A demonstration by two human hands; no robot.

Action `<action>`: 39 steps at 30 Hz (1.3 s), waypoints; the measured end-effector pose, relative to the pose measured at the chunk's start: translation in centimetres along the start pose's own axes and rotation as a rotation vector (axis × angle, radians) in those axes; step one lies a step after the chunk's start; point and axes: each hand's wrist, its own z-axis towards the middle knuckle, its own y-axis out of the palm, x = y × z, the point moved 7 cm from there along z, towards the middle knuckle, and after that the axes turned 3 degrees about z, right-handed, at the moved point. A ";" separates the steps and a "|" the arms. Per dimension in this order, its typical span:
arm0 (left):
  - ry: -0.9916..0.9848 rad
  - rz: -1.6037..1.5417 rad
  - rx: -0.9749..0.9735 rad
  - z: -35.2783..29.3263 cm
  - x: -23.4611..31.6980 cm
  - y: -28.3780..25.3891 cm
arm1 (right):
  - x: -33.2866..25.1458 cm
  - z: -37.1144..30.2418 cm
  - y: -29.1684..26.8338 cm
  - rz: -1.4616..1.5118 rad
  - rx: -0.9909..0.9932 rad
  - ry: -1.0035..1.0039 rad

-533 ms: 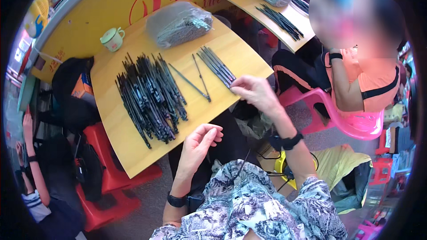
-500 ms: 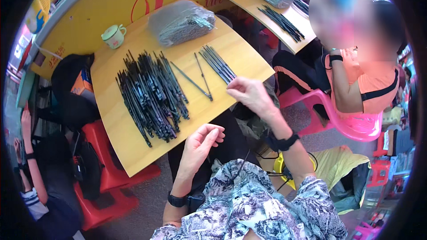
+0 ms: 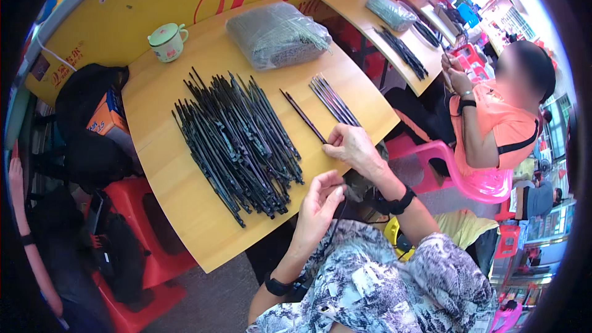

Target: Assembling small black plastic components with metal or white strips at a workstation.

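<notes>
My right hand (image 3: 357, 150) is closed in a pinch at the near end of a thin dark rod (image 3: 302, 115) that slants over the tabletop. Just beyond the table's near edge, my left hand (image 3: 319, 205) has its fingers curled toward the thumb; what they hold, if anything, I cannot make out. A short row of slim greyish rods (image 3: 333, 102) lies right of the held rod. To the left spreads a large heap of black rods (image 3: 237, 142), with small knobby parts at many near ends.
A clear plastic bag of grey rods (image 3: 277, 36) and a lidded pale mug (image 3: 167, 43) stand at the back of the wooden table (image 3: 154, 166). Red stools (image 3: 132, 222) are at left. A co-worker in orange (image 3: 502, 117) sits on a pink chair (image 3: 475, 179) at right.
The two rods that lay in a V are no longer so; one dark slanting rod shows there, pinched by my right hand. My left hand has moved right, closer to my right. The view has shifted.
</notes>
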 end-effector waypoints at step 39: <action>0.031 -0.255 0.120 7.1 -1.8 1.2 | 2.3 14.8 -10.8 0.316 0.255 -0.236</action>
